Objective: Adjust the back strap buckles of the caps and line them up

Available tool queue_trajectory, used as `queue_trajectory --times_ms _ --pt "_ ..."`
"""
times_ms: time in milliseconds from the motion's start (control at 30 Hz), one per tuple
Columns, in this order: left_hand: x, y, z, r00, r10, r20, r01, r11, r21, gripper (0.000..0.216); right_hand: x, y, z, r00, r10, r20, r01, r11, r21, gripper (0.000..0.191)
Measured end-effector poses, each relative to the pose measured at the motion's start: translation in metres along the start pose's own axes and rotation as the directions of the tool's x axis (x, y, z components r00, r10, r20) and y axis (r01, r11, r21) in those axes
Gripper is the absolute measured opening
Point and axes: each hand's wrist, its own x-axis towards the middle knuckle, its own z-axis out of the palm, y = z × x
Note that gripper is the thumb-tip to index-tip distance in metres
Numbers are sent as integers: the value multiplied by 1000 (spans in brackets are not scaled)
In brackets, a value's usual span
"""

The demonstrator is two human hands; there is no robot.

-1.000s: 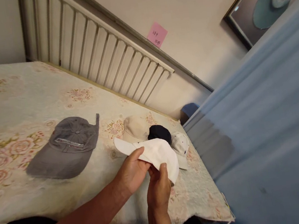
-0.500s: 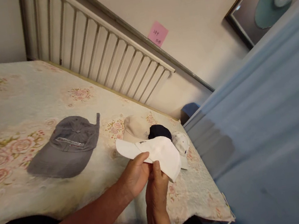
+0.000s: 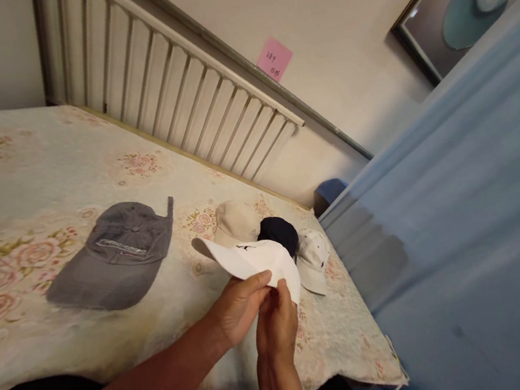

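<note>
Between my hands is a white baseball cap (image 3: 262, 258) with a small black logo, its brim pointing to the left. My left hand (image 3: 242, 305) pinches its lower edge, thumb on the outside. Close beside it, my right hand (image 3: 278, 316) grips the same edge farther right; the fingers of both hands are partly hidden. A grey cap (image 3: 125, 254) with lettering lies on the bed to the left. Just behind the white cap are a beige cap (image 3: 234, 220), a black cap (image 3: 279, 234) and an off-white cap (image 3: 314, 255).
A flowered sheet (image 3: 64, 159) covers the bed. Along its far side runs a white slatted rail (image 3: 186, 95) against the wall. A blue curtain (image 3: 461, 204) hangs at the right. On the wall are a pink note (image 3: 275, 59) and a framed picture (image 3: 439, 18).
The white cap has turned in my hands, so its black logo shows more and its crown has shifted left. More of the off-white cap is now visible. The other caps lie still.
</note>
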Motion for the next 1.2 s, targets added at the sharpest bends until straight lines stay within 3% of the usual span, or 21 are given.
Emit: queue_trajectory --times_ms 100,200,333,433,700,933,1067,1200 --pt "1 3 -1 994 43 103 -43 999 -3 55 6 2 0 1000 -6 18 2 976 219 43" --pt "3 8 -1 974 70 218 -66 997 -29 56 12 0 2 994 -43 103 -10 886 464 43" --pt "4 15 1 932 75 354 -59 997 -55 56 17 -5 -2 980 -90 175 -27 818 574 44" --pt "6 21 0 917 84 390 -58 995 -77 61 21 -8 -8 974 -109 197 -30 805 593 43" --pt "13 32 -10 943 11 332 66 973 -221 85 36 -3 -23 983 -89 163 -28 798 601 46" --pt "20 35 -24 959 -35 283 147 912 -384 70 42 -2 -36 977 40 210 -162 780 604 43" --pt "20 33 -24 979 -115 166 166 926 -338 70 41 -8 -41 950 211 230 -308 755 580 31" --pt "21 30 -23 990 -105 91 125 960 -252 62 40 -9 -41 928 236 288 -362 750 553 31"
